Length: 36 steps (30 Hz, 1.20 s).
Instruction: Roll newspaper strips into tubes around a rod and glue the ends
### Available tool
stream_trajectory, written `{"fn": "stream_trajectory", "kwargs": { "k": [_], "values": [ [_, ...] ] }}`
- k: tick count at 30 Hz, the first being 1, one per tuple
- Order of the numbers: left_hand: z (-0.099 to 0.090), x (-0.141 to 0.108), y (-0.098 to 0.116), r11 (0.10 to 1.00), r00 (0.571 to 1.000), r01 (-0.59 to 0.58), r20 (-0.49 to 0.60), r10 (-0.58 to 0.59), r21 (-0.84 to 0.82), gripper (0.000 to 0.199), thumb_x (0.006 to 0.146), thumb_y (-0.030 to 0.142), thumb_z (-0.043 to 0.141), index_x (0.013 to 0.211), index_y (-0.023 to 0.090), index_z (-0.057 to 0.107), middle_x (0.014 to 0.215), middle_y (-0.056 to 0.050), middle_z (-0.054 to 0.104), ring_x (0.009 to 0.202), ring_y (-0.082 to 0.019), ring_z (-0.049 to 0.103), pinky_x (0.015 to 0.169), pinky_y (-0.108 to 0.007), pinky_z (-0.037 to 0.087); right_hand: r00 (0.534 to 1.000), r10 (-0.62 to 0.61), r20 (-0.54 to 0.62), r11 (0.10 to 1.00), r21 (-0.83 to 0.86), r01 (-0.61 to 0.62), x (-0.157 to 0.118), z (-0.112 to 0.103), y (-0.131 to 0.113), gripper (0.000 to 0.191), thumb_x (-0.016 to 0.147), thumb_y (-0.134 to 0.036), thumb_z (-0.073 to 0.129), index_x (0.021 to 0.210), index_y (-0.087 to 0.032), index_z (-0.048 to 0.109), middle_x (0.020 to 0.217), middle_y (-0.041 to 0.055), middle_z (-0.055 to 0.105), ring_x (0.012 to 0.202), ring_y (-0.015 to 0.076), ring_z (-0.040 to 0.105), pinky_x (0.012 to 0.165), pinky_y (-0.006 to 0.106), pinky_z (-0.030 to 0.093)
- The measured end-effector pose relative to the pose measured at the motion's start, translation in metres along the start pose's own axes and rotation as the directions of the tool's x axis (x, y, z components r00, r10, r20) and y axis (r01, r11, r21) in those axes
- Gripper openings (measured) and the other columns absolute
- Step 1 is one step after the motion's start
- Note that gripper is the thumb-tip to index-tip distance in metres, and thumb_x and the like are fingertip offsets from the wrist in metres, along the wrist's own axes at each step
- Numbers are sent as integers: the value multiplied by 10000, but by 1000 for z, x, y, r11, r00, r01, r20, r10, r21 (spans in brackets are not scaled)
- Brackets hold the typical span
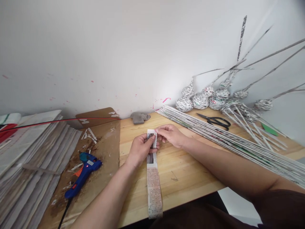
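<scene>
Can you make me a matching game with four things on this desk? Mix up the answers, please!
Things:
1. paper strip
2. glue gun
3. scissors
4. cloth-like bundle

Clues:
A. black, beside the long paper sticks
B. grey, close to the wall
C. held by the left hand
D. mostly blue, on brown cardboard

Right pairs: 1-C, 2-D, 3-A, 4-B

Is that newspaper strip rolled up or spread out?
Spread out: the newspaper strip runs flat from the left hand toward the near edge of the table. Whether its corner at the right hand curls, I can't tell.
</scene>
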<state>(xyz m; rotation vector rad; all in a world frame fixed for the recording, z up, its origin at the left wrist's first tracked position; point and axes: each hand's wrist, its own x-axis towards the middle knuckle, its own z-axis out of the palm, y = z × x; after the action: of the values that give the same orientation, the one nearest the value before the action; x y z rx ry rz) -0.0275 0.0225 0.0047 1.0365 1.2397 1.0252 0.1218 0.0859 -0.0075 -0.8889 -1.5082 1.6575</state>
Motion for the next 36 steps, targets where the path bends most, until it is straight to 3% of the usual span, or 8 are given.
{"fn": "stream_trajectory", "kwargs": {
  "k": [10, 13, 16, 20, 22, 29, 36],
  "values": [
    [2, 0, 0, 1000, 1000, 16, -12, -16, -2, 352, 756, 426, 657, 923, 117, 645, 770, -83, 693, 648, -154, 670, 553, -229, 545, 997, 2, -82, 996, 85, 5, -3, 6, 0, 323, 676, -425, 742, 705, -107, 688, 517, -11, 540, 432, 59, 417, 361, 188, 260],
    [2, -1, 0, 1000, 1000, 21, -21, -21, 0, 361, 760, 447, 649, 908, 118, 643, 792, -81, 687, 627, -149, 666, 535, -224, 541, 996, 13, -93, 995, 102, -3, -2, 4, -1, 344, 666, -440, 752, 634, -115, 643, 491, -20, 523, 402, 54, 398, 348, 192, 241],
    [1, 0, 0, 999, 999, 30, -45, -31, -37, 378, 758, 471, 644, 912, 125, 645, 757, -63, 671, 599, -144, 659, 503, -213, 530, 999, 43, -29, 983, 178, -37, 1, -2, -2, 384, 704, -474, 716, 598, -126, 594, 532, -17, 523, 455, 67, 457, 373, 184, 288],
    [-1, 0, 1, 994, 998, 39, -50, -44, -102, 382, 752, 476, 651, 905, 126, 648, 685, -44, 651, 580, -131, 646, 498, -196, 523, 981, 87, 175, 961, 243, -128, 2, -11, -1, 298, 717, -405, 732, 746, -117, 659, 672, 10, 590, 559, 75, 514, 437, 178, 351],
    [-1, 1, 1, 993, 999, 35, -37, -39, -110, 390, 758, 484, 642, 898, 120, 651, 682, -49, 654, 573, -123, 639, 501, -193, 521, 972, 75, 223, 967, 222, -125, 2, -12, -1, 284, 733, -389, 722, 766, -111, 674, 674, 19, 599, 578, 78, 516, 447, 177, 349],
    [-1, 2, -2, 997, 998, 34, -43, -37, -69, 402, 728, 512, 662, 822, 121, 637, 647, -47, 650, 532, -123, 632, 476, -189, 507, 985, 16, 172, 993, 110, -36, 0, -7, -1, 280, 752, -387, 705, 752, -107, 697, 599, 7, 574, 554, 72, 485, 445, 181, 314],
    [-1, 2, -2, 1000, 999, 5, -44, -4, 29, 396, 745, 500, 647, 853, 118, 634, 658, -48, 651, 543, -128, 635, 482, -197, 509, 987, 26, 160, 993, 107, -44, 1, -6, 0, 267, 727, -376, 729, 763, -112, 715, 597, 8, 581, 552, 71, 483, 451, 189, 314]
  ]
}}
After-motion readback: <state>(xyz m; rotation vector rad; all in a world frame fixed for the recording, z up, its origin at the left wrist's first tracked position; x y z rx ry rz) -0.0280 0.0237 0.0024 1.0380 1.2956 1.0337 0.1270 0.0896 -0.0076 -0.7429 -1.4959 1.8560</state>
